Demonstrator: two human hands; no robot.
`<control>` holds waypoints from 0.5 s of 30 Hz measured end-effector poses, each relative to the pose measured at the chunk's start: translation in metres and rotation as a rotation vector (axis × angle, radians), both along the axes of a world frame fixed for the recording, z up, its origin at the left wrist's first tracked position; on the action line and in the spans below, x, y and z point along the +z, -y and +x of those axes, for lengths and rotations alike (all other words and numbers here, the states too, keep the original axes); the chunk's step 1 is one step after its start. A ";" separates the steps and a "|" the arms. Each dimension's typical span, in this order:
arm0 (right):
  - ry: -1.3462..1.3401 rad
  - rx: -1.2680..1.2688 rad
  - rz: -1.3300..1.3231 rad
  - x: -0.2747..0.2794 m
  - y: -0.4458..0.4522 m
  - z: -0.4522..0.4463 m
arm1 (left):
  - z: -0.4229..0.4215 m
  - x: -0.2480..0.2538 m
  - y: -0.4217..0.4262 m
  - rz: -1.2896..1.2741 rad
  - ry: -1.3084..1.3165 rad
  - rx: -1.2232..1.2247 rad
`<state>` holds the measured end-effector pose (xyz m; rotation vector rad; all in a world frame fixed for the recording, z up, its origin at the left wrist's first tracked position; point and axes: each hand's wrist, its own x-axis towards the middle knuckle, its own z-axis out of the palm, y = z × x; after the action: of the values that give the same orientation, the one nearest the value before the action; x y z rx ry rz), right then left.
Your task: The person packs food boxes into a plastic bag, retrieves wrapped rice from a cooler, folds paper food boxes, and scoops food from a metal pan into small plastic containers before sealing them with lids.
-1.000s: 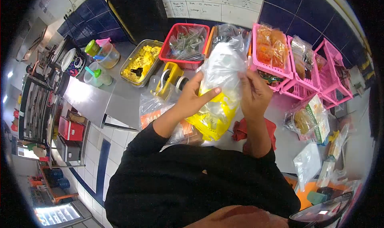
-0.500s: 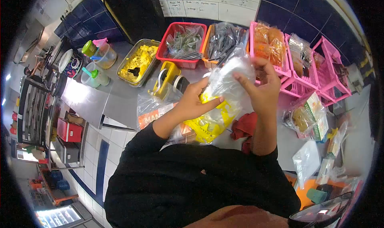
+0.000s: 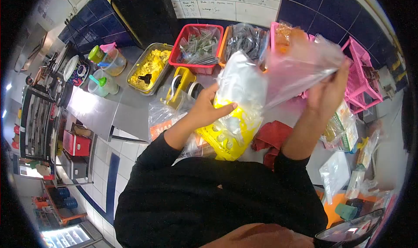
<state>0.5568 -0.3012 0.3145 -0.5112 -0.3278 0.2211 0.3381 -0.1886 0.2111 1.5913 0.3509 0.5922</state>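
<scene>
My left hand grips the left side of a white and yellow plastic packet, its thumb across the front. To the right, my right hand is closed on the end of a clear plastic bag, which stretches, blurred, from beside the packet. Under my left forearm lies a clear package with orange print. A yellow tape dispenser is just beyond my left hand. Between my arms, a red cloth rests on the steel table.
Along the wall stand a metal tray of yellow food, a red basket, an orange basket and pink baskets. Cups are at the left. Plastic packages lie at the right.
My right hand has moved right, drawing the clear bag out from the white and yellow packet. My left hand has stayed on the packet.
</scene>
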 end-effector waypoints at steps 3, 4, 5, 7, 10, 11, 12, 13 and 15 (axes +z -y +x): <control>0.284 -0.192 0.043 -0.023 0.039 0.067 | -0.002 0.004 0.000 -0.056 0.010 0.051; 0.175 -0.786 -0.094 -0.005 0.035 0.049 | -0.002 0.006 0.000 -0.062 0.000 0.067; 0.352 -1.035 -0.245 -0.005 0.036 0.044 | -0.002 0.004 0.000 -0.028 -0.008 0.076; 0.717 -1.521 -0.560 -0.004 0.041 0.031 | 0.000 -0.001 0.000 0.041 -0.025 0.092; 0.877 -0.341 -0.574 -0.018 0.024 -0.017 | 0.001 0.006 0.005 0.168 -0.067 0.079; 1.076 -0.189 -0.706 -0.021 0.019 -0.022 | 0.001 0.007 0.006 0.182 -0.073 0.071; 1.082 -0.135 -0.723 -0.025 0.012 -0.030 | 0.001 0.008 0.007 0.196 -0.076 0.063; 1.090 -0.081 -0.737 -0.028 0.006 -0.035 | 0.002 0.008 0.006 0.212 -0.078 0.058; 1.066 -0.047 -0.702 -0.034 0.002 -0.037 | 0.003 0.007 0.006 0.227 -0.071 0.063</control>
<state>0.5194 -0.3035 0.2805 -1.3205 -1.2979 -0.0135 0.3406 -0.1944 0.2179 1.8278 0.3986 0.6425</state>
